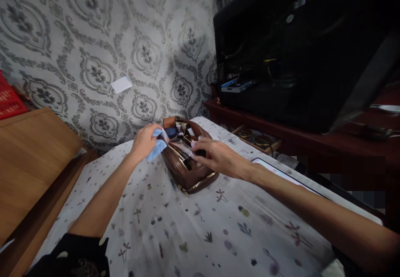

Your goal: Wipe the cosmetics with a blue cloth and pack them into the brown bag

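A brown leather bag [193,179] with a gold zip stands unzipped on the patterned cloth [175,227]. Inside show a dark blue round item [171,132], a small bottle with a shiny cap [179,130] and clear plastic packaging [186,149]. At the bag's left rim, my left hand [145,141] is closed on a crumpled light blue cloth [156,149]. My right hand [214,154] reaches over the opening from the right, its thumb and fingers bent around the clear packaging's edge. Whether it grips that packaging I cannot tell.
A phone [281,175] with a lit screen lies right of the bag. Behind it stands a large black television [300,60] on a dark red cabinet [231,116] with an open drawer [256,137]. A wooden board [37,152] is at left, before the patterned wall.
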### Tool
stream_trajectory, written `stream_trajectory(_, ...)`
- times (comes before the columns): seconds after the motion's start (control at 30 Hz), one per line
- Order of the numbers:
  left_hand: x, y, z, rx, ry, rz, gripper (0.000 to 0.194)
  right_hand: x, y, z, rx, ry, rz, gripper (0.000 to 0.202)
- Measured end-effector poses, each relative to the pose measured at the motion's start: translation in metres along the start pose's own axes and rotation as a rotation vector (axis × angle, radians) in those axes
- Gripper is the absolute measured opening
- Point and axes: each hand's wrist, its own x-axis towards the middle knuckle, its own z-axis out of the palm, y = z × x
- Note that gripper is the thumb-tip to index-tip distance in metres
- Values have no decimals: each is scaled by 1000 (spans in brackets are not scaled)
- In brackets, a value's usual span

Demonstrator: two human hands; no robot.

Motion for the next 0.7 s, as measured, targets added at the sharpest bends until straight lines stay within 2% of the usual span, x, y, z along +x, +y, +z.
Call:
stream_trajectory(0.2,9,8,5,90,-119,-32,52,-5,2,4,55,21,-40,19)
stream_trajectory(0.4,12,4,10,-32,-106,3,56,-6,5,9,50,14,-59,24)
stream_trajectory(0.47,13,2,13,-69,-87,23,58,-5,3,8,4,17,-67,25)
stream_trajectory(0.53,15,1,15,-72,-81,36,57,-1,-4,6,-88,2,-12,27)
stream_trajectory(0.63,19,2,16,-45,-83,52,52,13,-19,3,-254,-31,96,31)
stream_trajectory(0.7,22,5,15,-12,-84,67,46,26,-27,5,-327,-35,78,31)
